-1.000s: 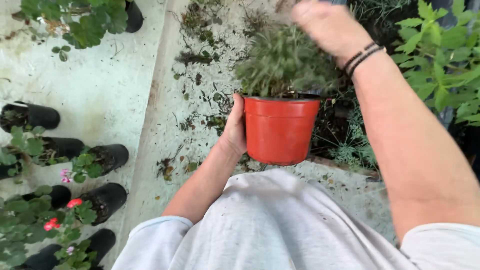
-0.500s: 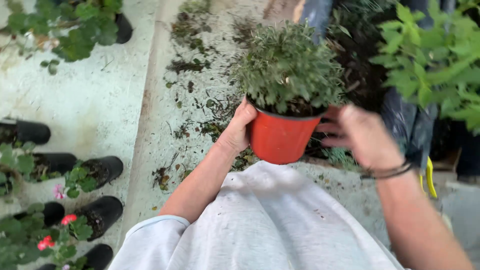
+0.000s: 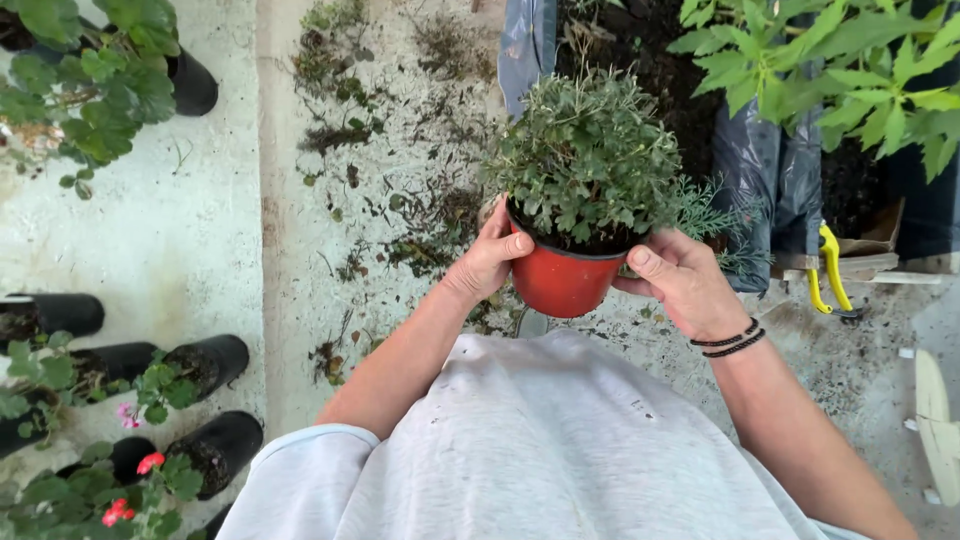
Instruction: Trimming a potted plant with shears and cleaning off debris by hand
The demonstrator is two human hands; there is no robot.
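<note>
The red pot [image 3: 560, 282] is sitting at the centre of the frame, above my lap, with a bushy green plant [image 3: 585, 160] filling it. I am clasping it with both hands: my left hand [image 3: 487, 258] is wrapping its left side, thumb on the rim, and my right hand [image 3: 682, 280] is pressing its right side. Black pots [image 3: 205, 362] are lining the lower left, and yellow pruners [image 3: 828, 270] are lying at the right.

Both my forearms reach forward, converging; my left hand [image 3: 487, 258] and right hand [image 3: 682, 280] are cupped facing each other, thumbs up, fingers curled in grip.
</note>
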